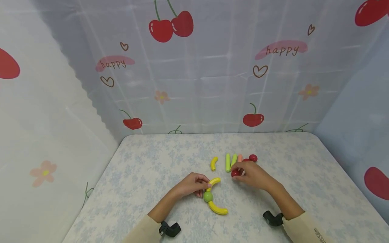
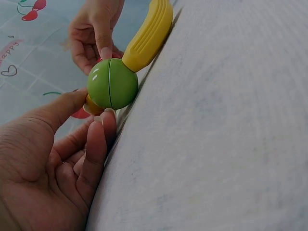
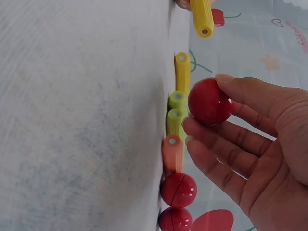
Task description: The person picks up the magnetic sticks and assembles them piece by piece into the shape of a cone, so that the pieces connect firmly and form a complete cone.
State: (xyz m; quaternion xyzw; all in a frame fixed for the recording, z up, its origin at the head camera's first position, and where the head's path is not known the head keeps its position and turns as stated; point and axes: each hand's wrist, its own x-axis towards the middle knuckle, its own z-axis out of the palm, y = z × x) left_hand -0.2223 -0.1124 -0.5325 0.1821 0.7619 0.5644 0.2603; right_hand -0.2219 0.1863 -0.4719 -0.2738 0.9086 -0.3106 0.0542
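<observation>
Fingers (image 3: pixel 219 147) of right hand (image 1: pixel 250 173) pinching red ball (image 3: pixel 209 102), left fingers (image 2: pixel 93 156) pinching curved yellow stick (image 1: pixel 215 180) touching green ball (image 1: pixel 208 196)

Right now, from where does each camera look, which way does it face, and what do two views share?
Head: worn on the head, facing forward and down at the table; the left hand, right hand and sleeves show.
Left wrist: worn there, facing along the left hand to the green ball; the right hand shows behind it.
Right wrist: worn there, facing along the right hand to the red ball it pinches; a bit of the left hand shows at the top edge.
Shared: head and left wrist both show the green ball.
</observation>
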